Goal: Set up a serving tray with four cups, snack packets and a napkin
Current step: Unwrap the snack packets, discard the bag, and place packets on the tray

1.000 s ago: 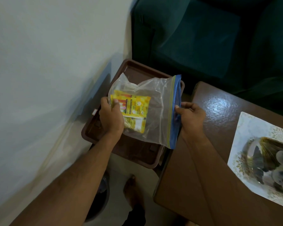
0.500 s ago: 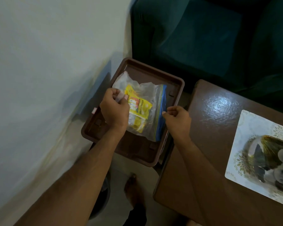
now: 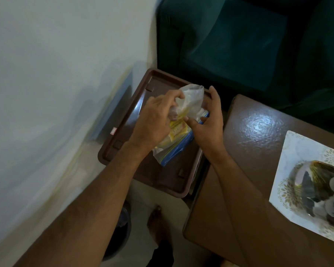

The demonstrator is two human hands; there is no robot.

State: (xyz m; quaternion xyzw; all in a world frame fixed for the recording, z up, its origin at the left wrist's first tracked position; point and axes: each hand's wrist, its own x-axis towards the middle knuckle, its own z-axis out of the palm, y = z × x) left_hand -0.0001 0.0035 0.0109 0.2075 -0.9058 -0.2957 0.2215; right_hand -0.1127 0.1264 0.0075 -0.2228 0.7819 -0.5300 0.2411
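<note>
Two hands grip zip bag (image 3: 181,139) | yellow packets half hidden

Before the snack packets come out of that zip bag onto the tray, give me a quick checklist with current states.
1. Both hands on the zip bag: ok, left hand and right hand each have a grip on it.
2. Bag over the brown tray: ok.
3. Bag seal open: cannot tell, the blue strip is partly hidden by the hands.
4. Yellow snack packets inside: ok, visible through the plastic.
5. Free room on the tray: ok, nothing else shows on it.
6. Cups on the tray: not ok, wrapped cups sit on the napkin on the table.
</note>
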